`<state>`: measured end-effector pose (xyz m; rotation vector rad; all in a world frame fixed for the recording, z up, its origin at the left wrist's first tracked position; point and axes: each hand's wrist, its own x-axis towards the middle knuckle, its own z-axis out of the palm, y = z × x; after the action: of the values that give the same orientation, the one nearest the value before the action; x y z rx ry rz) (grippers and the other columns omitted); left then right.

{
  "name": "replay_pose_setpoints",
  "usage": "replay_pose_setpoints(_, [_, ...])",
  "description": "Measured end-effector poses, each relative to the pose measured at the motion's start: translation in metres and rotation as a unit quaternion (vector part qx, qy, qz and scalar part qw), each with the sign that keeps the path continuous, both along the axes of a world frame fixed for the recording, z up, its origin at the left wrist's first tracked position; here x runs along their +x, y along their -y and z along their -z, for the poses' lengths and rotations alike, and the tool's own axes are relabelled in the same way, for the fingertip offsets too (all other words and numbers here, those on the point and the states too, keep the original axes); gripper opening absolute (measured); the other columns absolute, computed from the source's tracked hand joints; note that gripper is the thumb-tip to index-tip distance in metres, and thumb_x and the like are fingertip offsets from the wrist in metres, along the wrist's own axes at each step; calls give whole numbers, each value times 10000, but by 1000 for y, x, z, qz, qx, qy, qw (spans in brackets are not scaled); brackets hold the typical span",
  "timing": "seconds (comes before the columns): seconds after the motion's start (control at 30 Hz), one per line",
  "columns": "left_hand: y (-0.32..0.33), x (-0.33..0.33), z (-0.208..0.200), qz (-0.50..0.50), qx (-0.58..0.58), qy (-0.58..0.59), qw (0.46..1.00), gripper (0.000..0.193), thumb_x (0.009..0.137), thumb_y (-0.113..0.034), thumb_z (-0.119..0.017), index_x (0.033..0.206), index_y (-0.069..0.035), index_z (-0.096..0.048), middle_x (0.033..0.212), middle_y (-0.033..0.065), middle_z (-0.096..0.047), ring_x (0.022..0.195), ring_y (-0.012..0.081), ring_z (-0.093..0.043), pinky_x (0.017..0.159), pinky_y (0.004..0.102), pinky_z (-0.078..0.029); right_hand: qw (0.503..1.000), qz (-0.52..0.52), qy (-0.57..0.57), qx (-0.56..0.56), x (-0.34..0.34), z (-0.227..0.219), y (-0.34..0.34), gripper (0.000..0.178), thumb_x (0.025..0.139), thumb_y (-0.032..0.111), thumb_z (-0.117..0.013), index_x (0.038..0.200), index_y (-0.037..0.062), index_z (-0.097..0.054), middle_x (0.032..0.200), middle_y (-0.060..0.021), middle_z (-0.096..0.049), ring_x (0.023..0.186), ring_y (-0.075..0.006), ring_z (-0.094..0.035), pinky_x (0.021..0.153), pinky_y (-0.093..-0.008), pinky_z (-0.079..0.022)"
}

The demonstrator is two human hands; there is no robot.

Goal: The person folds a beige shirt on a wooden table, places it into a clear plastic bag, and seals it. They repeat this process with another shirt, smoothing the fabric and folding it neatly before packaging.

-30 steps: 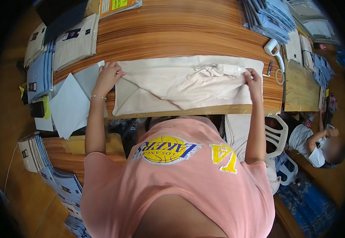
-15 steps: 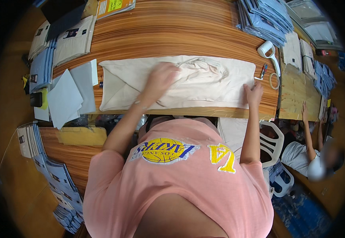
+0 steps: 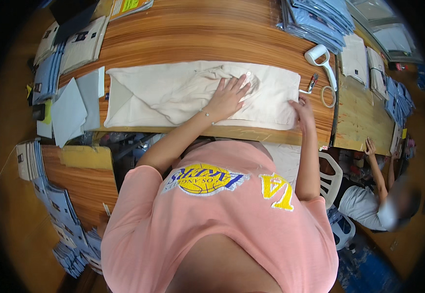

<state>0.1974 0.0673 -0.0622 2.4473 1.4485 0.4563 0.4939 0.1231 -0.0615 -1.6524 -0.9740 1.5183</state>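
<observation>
A long cream garment [image 3: 173, 93], folded to a rough rectangle, lies across the wooden table in front of me. Wrinkles and a bunched ridge run through its middle, and a diagonal crease marks its left end. My left hand [image 3: 228, 99] presses flat on the bunched part with the fingers spread. At the garment's right end, my right hand [image 3: 304, 113] grips the edge between bent fingers and thumb. What kind of garment it is cannot be told from the folded shape.
Beyond the right hand lie a white handheld tool [image 3: 323, 62], a small cutter [image 3: 312, 83] and a tape ring [image 3: 328, 96]. Bagged blue garments [image 3: 315, 24] are piled at far right, white sheets [image 3: 70, 112] at left. A co-worker's hand [image 3: 370, 147] rests near the right-hand table.
My left hand has moved right across the garment and now lies spread on it. The bunched folds have shifted. My right hand stays at the right edge. The whole view has shifted slightly.
</observation>
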Motion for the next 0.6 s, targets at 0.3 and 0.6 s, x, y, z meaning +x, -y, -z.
replay_pose_setpoints(0.3, [3, -12, -24, -138, -482, 688, 525, 524, 906, -197, -557, 1355, -19, -352, 1306, 151, -482, 1125, 217, -529, 936, 350, -441, 957, -262, -121, 5, -87, -114, 22, 599, 819, 37, -626, 1348, 24, -345, 1155, -134, -578, 981, -221, -613, 813, -314, -511])
replay_pose_setpoints(0.6, [6, -10, -21, -215, -342, 498, 768, 536, 865, -45, -533, 1346, 45, -315, 1276, 168, -487, 1133, 257, -505, 972, 352, -399, 887, -345, 142, 272, -88, -34, -2, 403, 832, 117, -624, 1223, 79, -537, 1233, -139, -540, 1147, -261, -522, 904, -375, -437])
